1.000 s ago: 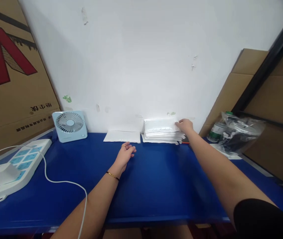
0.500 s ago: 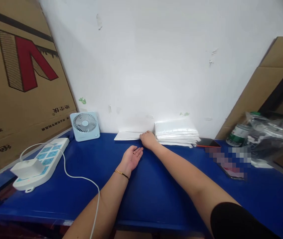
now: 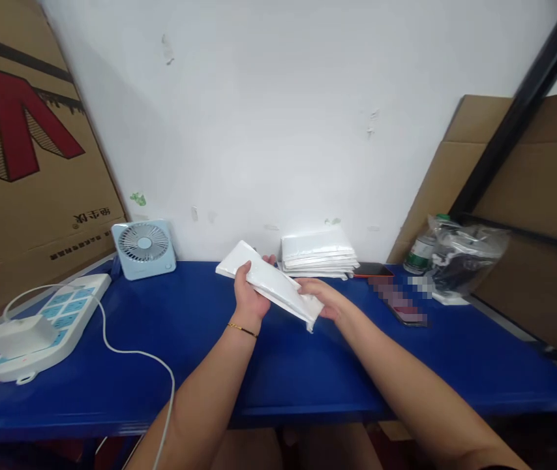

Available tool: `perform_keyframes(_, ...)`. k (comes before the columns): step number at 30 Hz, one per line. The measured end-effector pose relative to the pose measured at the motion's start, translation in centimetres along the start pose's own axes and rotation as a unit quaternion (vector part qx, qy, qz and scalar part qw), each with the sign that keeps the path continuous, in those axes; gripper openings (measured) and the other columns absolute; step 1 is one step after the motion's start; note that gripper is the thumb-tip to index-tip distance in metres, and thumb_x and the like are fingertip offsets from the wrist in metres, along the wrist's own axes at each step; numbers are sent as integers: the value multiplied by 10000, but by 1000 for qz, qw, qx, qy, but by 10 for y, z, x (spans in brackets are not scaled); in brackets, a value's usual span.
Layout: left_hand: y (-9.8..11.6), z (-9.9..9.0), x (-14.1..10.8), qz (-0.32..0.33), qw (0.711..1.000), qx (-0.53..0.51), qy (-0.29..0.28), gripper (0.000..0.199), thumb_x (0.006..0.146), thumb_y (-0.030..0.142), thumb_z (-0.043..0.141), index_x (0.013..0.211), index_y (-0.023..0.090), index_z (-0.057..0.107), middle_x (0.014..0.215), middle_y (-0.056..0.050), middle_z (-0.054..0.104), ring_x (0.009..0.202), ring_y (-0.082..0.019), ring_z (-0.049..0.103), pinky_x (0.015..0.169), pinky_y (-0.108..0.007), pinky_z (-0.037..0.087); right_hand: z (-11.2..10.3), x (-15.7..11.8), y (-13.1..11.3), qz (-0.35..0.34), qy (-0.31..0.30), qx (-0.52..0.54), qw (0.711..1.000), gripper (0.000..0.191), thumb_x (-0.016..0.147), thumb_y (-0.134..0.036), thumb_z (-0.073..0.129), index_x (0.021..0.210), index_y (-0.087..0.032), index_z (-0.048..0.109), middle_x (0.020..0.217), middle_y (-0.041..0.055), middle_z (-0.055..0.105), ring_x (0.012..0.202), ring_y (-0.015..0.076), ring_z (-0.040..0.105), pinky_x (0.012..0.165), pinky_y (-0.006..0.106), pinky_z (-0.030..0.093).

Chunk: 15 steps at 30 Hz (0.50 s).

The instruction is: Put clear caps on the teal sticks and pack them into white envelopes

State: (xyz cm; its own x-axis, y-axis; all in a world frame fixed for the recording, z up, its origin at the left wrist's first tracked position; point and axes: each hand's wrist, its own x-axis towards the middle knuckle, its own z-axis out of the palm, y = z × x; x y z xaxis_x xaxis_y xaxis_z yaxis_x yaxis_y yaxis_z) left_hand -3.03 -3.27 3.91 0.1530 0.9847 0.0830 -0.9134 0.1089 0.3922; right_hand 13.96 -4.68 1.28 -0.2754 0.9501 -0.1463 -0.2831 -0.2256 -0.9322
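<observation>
A flat white packet [image 3: 271, 281] in a glossy wrapping is held above the blue table, slanting down to the right. My left hand [image 3: 250, 294] grips it near the middle, thumb on top and fingers beneath. My right hand [image 3: 321, 297] has the lower right end between thumb and fingers. Just behind the right hand, against the wall, lies a stack of similar white packets [image 3: 317, 251]. What is inside the wrapping cannot be made out.
On the left stand a light blue fan [image 3: 144, 248] and a white power strip [image 3: 53, 326] with a plugged-in charger and cable. Toward the right are two phones [image 3: 372, 270], a bottle [image 3: 419, 253] and a clear plastic bag [image 3: 469, 261]. Cardboard [image 3: 24, 130] flanks the blue table [image 3: 200, 385].
The white packet has been lifted off the table from beside the stack and drawn nearer. My left hand, empty before, now grips it too. The view has turned slightly right.
</observation>
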Motion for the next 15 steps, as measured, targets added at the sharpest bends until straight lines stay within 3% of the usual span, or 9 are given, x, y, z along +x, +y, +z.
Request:
perform_keyframes(3,-6,27,8,98,994,24,35,301,676,314,618,965,228,619,701,16,626,814,-186,634,759,-315,471,-7,-1,11,-56,100,200,973,204,758,-298,543,886,-160,621,821,60,688,758,193,638,677,299,505)
perform_keyframes(6,-13,53,11,184,979,90,6,248,678,331,635,883,190,633,722,9,634,764,-153,618,738,-274,458,-15,4,20,-52,161,312,935,318,848,-442,411,886,-180,588,813,74,664,733,204,641,651,352,526)
perform_keyframes(10,-29,79,1,225,952,193,-70,226,675,324,659,819,150,642,793,-25,651,802,-157,605,763,-270,443,-17,7,23,-32,154,342,926,371,896,-456,322,896,-183,575,779,70,653,666,178,630,605,327,536)
perform_keyframes(15,-47,93,-11,247,932,246,-98,250,691,334,662,857,147,642,836,-41,654,845,-175,607,791,-294,444,-14,8,20,-34,211,326,921,246,895,-359,382,800,-202,546,605,1,600,501,113,559,486,228,493)
